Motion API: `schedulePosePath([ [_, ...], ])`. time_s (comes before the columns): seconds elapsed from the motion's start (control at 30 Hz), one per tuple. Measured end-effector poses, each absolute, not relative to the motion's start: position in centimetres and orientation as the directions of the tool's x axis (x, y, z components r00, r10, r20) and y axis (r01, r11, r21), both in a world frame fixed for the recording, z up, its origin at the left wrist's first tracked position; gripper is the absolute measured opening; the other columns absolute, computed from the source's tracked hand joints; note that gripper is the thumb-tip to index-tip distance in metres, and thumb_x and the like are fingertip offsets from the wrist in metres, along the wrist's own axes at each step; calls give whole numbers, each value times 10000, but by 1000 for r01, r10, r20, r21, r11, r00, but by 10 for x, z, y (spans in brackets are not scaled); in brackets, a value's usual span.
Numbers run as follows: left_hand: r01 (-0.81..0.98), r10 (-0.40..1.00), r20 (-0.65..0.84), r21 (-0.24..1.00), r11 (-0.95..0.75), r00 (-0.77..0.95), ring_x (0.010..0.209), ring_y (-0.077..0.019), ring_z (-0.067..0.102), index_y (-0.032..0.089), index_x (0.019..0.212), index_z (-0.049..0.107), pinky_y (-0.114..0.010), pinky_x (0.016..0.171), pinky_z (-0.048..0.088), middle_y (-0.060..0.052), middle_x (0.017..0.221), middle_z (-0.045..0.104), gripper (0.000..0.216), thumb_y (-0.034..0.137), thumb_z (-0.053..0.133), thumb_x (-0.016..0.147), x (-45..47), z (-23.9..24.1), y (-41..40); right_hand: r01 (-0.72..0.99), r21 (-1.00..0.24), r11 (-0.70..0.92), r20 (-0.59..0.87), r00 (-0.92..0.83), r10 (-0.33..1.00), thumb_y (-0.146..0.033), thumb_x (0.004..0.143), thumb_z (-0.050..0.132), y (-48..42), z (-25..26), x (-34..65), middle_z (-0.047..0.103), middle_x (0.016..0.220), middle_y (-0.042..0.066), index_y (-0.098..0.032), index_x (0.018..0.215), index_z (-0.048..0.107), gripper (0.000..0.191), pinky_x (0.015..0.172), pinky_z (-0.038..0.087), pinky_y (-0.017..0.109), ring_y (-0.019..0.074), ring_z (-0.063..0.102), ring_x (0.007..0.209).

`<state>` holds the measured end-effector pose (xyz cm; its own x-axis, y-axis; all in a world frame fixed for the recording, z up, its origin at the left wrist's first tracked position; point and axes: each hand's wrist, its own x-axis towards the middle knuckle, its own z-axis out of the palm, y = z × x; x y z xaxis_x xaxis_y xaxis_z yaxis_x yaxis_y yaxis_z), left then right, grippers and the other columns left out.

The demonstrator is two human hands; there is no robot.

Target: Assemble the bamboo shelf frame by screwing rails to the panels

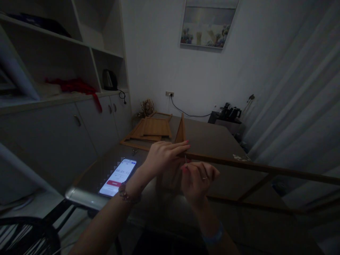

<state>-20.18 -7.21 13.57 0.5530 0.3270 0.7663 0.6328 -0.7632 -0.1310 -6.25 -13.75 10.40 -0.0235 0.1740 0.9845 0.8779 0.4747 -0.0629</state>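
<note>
While left hand [164, 154] clasps rail [239, 163] — right hand [198, 177] curls just below.

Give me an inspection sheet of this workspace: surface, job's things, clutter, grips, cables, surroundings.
Surface: dark table, dimly lit.
Job's things: long wooden rail of a frame, running right from the hands; thin metal piece at the rail.
Clutter: lit phone showing a timer; flat wooden panels and an upright panel farther back.
Grips: left hand lies on the rail, fingers stretched out; right hand pinches the thin metal piece.
Cables: cable from wall socket towards a black appliance.
Surroundings: shelves with kettle and red cloth; picture; curtain.
</note>
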Motion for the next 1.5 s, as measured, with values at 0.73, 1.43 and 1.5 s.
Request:
schedulePosePath([
  [0.73,785,330,869,-100,-611,368,1046,-231,571,365,1363,468,-407,855,397,18,1363,574,535,393,632,855,-202,110,-101,978,78,192,482,-205,852,-286,959,454,-126,23,85,699,709,42,-211,707,660,335,780,305,366,202,577,769],
  [1.43,584,797,598,678,-446,-86,1400,-267,348,174,1444,206,-462,1069,446,-189,1523,302,693,162,543,838,-141,-36,-149,912,-380,153,269,-50,962,-426,897,407,-106,-40,103,737,990,68,-226,1023,724,395,813,502,355,242,665,893],
  [1.5,573,827,558,701,-425,-68,1397,-253,359,160,1472,138,-437,1076,447,-194,1526,306,740,170,531,845,-140,-34,-144,882,-444,158,246,-49,968,-457,876,421,-104,-42,106,737,1020,58,-236,1005,741,410,862,492,387,259,658,933],
])
